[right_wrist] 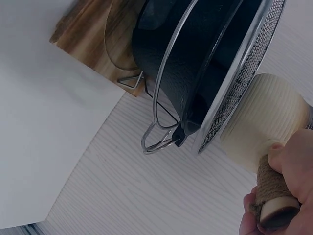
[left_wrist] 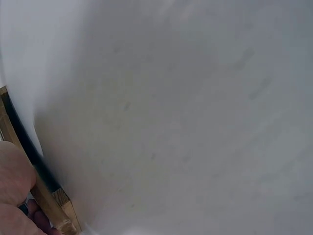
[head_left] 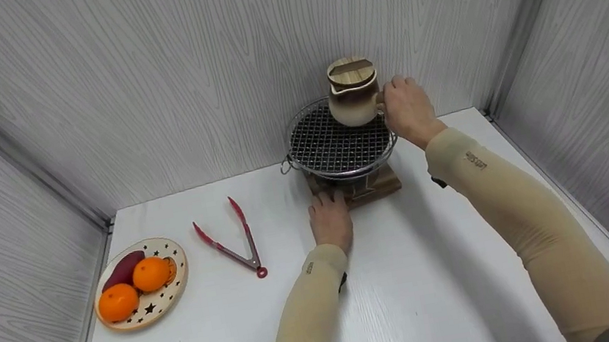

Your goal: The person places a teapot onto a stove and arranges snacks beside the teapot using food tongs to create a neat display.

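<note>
My right hand grips the rope-wrapped handle of a cream-and-brown ceramic pitcher with a wooden lid. The pitcher is upright, its base right at the wire mesh of a round tabletop grill, toward the back right of it. Under the mesh, the grill's black bowl stands on a brown wooden board. At that board's front left corner, my left hand grips the edge. The left wrist view catches fingers against the board's side, at the lower left.
Left of the grill lie splayed red-tipped tongs. Farther left, a star-patterned plate holds two oranges and a purple sweet potato. Grey wood-grain panels wall in the white table at the back and sides.
</note>
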A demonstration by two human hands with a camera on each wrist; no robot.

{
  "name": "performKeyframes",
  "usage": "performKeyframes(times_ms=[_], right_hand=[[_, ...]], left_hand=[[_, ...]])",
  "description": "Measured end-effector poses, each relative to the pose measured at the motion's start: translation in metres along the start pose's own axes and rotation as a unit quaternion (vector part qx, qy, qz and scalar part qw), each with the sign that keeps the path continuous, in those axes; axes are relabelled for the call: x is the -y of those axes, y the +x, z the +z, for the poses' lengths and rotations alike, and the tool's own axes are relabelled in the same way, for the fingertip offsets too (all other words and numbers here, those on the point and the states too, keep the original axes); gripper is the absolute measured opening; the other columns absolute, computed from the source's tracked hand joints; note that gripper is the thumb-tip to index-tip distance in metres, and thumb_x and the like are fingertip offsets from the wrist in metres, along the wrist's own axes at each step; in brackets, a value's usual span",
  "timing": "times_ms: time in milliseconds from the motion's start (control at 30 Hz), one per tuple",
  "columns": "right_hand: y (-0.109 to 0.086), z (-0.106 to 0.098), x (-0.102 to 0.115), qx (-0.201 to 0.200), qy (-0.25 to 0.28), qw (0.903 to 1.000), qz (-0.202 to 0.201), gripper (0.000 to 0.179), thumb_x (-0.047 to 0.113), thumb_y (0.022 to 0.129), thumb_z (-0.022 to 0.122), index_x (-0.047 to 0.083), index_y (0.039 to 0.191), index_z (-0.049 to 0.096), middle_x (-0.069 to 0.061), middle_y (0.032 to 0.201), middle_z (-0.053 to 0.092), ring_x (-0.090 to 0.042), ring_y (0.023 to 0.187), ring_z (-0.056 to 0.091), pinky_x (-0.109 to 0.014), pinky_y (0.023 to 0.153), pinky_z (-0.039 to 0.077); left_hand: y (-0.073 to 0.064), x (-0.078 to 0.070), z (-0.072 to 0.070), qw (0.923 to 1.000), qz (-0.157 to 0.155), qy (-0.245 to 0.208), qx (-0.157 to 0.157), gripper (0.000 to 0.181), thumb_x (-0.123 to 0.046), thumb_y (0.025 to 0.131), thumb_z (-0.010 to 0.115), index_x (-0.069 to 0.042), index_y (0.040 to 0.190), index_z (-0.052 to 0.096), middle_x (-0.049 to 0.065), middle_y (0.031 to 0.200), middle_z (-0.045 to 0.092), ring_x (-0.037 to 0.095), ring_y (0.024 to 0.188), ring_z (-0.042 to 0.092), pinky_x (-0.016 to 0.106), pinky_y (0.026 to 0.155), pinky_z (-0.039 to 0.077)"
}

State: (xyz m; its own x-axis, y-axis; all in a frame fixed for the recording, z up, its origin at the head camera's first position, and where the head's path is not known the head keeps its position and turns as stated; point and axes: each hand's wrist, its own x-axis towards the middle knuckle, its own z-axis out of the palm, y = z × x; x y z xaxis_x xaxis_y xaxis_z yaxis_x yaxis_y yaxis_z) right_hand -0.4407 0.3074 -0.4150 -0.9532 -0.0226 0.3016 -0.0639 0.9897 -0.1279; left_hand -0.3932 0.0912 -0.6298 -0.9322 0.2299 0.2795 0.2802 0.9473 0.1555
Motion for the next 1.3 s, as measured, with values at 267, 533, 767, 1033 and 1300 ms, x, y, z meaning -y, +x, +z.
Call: performKeyframes(times_ms=[267, 533, 767, 1033, 1300], right_hand=[[0.001, 0.005, 0.004, 0.004, 0.006, 0.9998, 0.018, 0.039, 0.022, 0.115, 0.058, -0.013, 0.131, 0.063, -0.031, 0.128, 0.063, -0.052, 0.126, 0.063, -0.065, 0.109, 0.054], [-0.001, 0.012, 0.012, 0.015, 0.002, 0.9998, 0.014, 0.038, 0.022, 0.116, 0.059, -0.012, 0.133, 0.063, -0.029, 0.128, 0.064, -0.049, 0.124, 0.063, -0.063, 0.109, 0.055], [-0.002, 0.015, 0.017, 0.011, -0.01, 0.9996, 0.023, 0.04, 0.023, 0.116, 0.059, -0.012, 0.135, 0.062, -0.028, 0.128, 0.064, -0.048, 0.124, 0.064, -0.063, 0.107, 0.056], [-0.003, 0.016, 0.018, 0.009, -0.019, 0.9994, 0.028, 0.041, 0.024, 0.115, 0.061, -0.011, 0.136, 0.064, -0.028, 0.129, 0.065, -0.048, 0.126, 0.065, -0.061, 0.11, 0.056], [-0.003, 0.016, 0.018, -0.004, -0.013, 0.9993, 0.034, 0.04, 0.024, 0.114, 0.062, -0.011, 0.134, 0.065, -0.029, 0.129, 0.066, -0.048, 0.124, 0.065, -0.062, 0.108, 0.056]], left_hand=[[-0.004, -0.001, -0.008, 0.9998, 0.007, 0.013, -0.013, 0.03, -0.02, 0.115, 0.058, -0.013, 0.144, 0.064, 0.018, 0.136, 0.068, 0.035, 0.129, 0.063, 0.047, 0.104, 0.056], [-0.001, 0.006, -0.004, 1.0, -0.004, 0.003, -0.004, 0.031, -0.02, 0.116, 0.056, -0.014, 0.145, 0.062, 0.02, 0.138, 0.066, 0.037, 0.13, 0.062, 0.05, 0.107, 0.056], [0.0, 0.007, -0.007, 1.0, -0.003, -0.002, 0.004, 0.033, -0.022, 0.116, 0.058, -0.014, 0.147, 0.063, 0.02, 0.139, 0.067, 0.037, 0.132, 0.063, 0.051, 0.107, 0.056], [-0.01, 0.006, -0.028, 0.9998, 0.008, 0.017, -0.005, 0.033, -0.026, 0.119, 0.052, -0.014, 0.148, 0.063, 0.017, 0.137, 0.068, 0.033, 0.131, 0.064, 0.045, 0.105, 0.058], [-0.003, 0.009, -0.007, 1.0, 0.003, 0.002, -0.007, 0.031, -0.025, 0.117, 0.057, -0.016, 0.146, 0.063, 0.019, 0.137, 0.068, 0.036, 0.13, 0.064, 0.049, 0.103, 0.057]])
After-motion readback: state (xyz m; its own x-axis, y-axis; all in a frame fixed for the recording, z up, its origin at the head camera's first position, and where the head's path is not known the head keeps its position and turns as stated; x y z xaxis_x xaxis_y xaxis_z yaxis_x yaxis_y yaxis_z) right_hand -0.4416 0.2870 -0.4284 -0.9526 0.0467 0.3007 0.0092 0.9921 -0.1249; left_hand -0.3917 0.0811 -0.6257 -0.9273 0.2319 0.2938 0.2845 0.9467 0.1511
